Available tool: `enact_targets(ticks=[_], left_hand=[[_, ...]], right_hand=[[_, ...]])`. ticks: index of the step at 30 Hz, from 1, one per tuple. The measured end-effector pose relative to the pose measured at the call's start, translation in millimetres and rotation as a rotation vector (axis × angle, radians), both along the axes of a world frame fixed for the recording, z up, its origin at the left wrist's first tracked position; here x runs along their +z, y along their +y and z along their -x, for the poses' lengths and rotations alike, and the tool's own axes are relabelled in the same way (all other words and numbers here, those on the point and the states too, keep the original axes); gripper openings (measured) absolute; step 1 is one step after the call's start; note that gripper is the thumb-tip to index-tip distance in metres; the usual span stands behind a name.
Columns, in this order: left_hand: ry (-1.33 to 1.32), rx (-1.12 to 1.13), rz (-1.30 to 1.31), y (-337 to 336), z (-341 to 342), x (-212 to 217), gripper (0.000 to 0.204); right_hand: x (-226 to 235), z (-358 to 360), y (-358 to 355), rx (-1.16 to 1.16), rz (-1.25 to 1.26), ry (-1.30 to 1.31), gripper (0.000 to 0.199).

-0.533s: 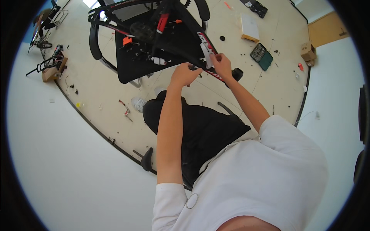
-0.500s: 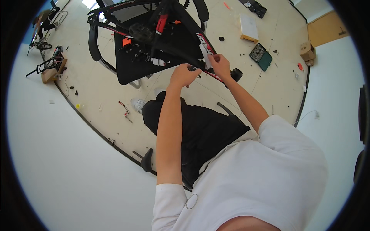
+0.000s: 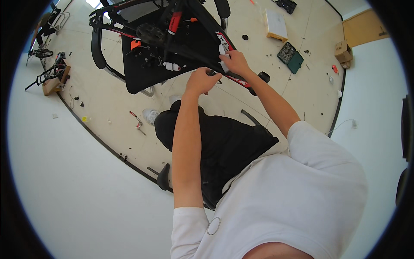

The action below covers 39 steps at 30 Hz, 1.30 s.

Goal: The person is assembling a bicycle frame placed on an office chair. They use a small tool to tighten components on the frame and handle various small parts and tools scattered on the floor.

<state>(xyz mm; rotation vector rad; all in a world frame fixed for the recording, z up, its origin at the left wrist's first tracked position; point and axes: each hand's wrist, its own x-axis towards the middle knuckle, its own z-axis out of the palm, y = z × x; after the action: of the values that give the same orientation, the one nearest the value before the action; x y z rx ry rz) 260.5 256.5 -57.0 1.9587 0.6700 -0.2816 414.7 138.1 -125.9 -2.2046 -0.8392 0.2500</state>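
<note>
A black bicycle frame (image 3: 206, 22) with red and white markings rests across a chair with a black seat (image 3: 144, 80). My right hand (image 3: 236, 63) pinches a white wipe, paper or cloth (image 3: 222, 49), against the thick tube. Beside it, my left hand (image 3: 200, 82) is closed at the frame's near edge. Its fingers are round a small dark part I cannot make out. Lying on the seat are a white rolled item (image 3: 171, 66), an orange object (image 3: 135, 44) and several small dark parts (image 3: 148, 57).
An open green case (image 3: 295, 63), a white box (image 3: 276, 25) and a black tool case (image 3: 286, 5) lie on the floor at the far right. A cardboard box (image 3: 343, 52) stands by the wall. Near the left wall are a bicycle saddle (image 3: 163, 177) and a red-black part (image 3: 137, 119).
My right hand has slid up and left along the tube with the white wipe. The left hand stays at the frame's edge. The whole view has shifted slightly.
</note>
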Motion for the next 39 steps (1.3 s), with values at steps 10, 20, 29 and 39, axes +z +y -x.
enact_targets(ticks=[10, 20, 29, 39], left_hand=[[-0.024, 0.078, -0.029, -0.7, -3.2, 3.8, 0.062], [-0.324, -0.001, -0.354, -4.0, -54.2, -14.6, 0.1], [-0.149, -0.136, -0.328, 1.0, -89.5, -12.9, 0.101], [-0.239, -0.09, -0.271, 7.8, -88.4, -30.3, 0.094]], right_hand=[[12.1, -22.6, -26.4, 0.18, 0.032, 0.388, 0.031], [17.1, -11.5, -37.4, 0.183, -0.028, 0.361, 0.031], [11.7, -0.7, -67.6, 0.161, 0.047, 0.408, 0.033], [33.6, 17.0, -173.5, 0.148, 0.219, 0.452, 0.032]])
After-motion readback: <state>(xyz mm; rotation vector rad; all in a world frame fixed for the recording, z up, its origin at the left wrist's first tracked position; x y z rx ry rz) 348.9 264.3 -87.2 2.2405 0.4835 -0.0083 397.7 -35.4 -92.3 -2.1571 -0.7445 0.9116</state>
